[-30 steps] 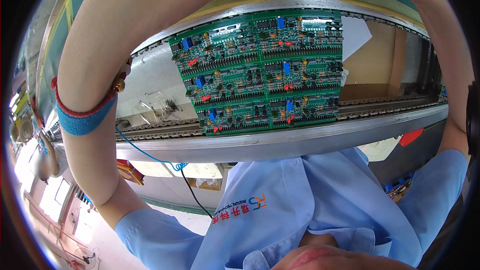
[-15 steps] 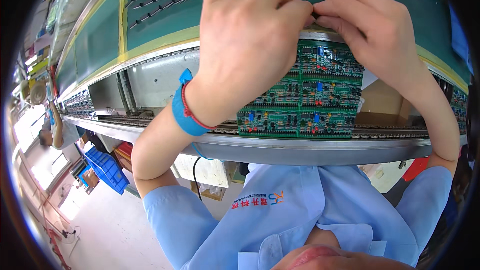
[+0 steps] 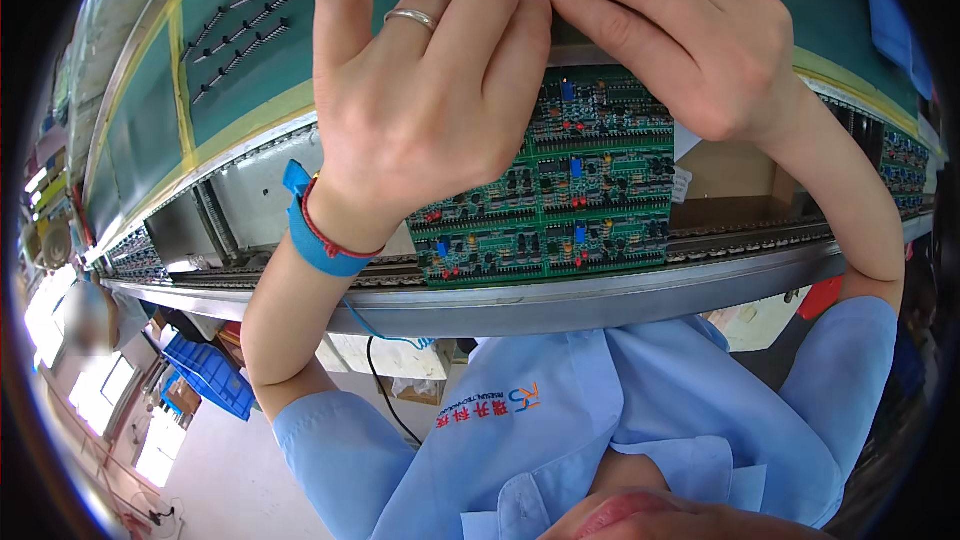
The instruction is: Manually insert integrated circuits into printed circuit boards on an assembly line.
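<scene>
Beyond the far edge of a panel of green circuit boards [image 3: 610, 180], my two hands meet fingertip to fingertip. My left hand [image 3: 430, 90], with a ring and a blue wrist strap [image 3: 318, 240], has its thumb side bent in and one outer finger raised. The fingers of my right hand [image 3: 690, 45] press together and point left at it. Whatever the fingertips pinch is hidden behind them. The panel bears blue and red parts and rows of dark components; my left hand covers its upper left part.
Rows of black pin strips [image 3: 262, 15] lie on the green mat [image 3: 230, 75] at the far left. The panel rests on a conveyor with a metal rail [image 3: 540, 315] along its near side. A blue crate [image 3: 205, 375] stands below at left.
The whole view has shifted, so the panel and mat sit further left. My hands have moved slightly farther from me; a small dark piece seen between the fingertips before is now hidden.
</scene>
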Motion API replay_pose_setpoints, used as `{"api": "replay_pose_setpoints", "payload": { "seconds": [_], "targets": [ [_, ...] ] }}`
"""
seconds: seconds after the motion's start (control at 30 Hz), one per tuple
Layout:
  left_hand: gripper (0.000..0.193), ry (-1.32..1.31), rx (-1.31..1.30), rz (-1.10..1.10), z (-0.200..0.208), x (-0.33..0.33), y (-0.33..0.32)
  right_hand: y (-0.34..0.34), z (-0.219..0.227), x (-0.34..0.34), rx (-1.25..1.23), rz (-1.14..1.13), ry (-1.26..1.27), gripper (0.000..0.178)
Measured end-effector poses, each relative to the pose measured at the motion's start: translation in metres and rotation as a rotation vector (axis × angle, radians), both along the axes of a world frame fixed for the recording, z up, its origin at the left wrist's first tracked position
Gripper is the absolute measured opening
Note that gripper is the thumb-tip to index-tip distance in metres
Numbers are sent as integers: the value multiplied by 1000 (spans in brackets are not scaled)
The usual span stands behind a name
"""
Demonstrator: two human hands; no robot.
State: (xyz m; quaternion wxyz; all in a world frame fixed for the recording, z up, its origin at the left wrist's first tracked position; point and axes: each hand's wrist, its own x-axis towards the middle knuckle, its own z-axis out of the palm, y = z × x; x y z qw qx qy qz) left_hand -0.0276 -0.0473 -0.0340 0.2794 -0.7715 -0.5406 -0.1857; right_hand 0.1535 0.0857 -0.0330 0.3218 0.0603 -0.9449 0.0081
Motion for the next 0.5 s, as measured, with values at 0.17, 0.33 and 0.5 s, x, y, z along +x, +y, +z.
{"api": "replay_pose_setpoints", "payload": {
  "seconds": [0.17,0.33,0.5],
  "targets": [
    [13,56,-7,13,3,2,0,-1,13,-2,160,6,-112,24],
    [18,120,-30,15,8,6,-3,-3,26,-3,332,23,-210,23],
    [13,-42,-213,62,22,17,-5,-3,6,2,39,12,21,27]
  ]
}}
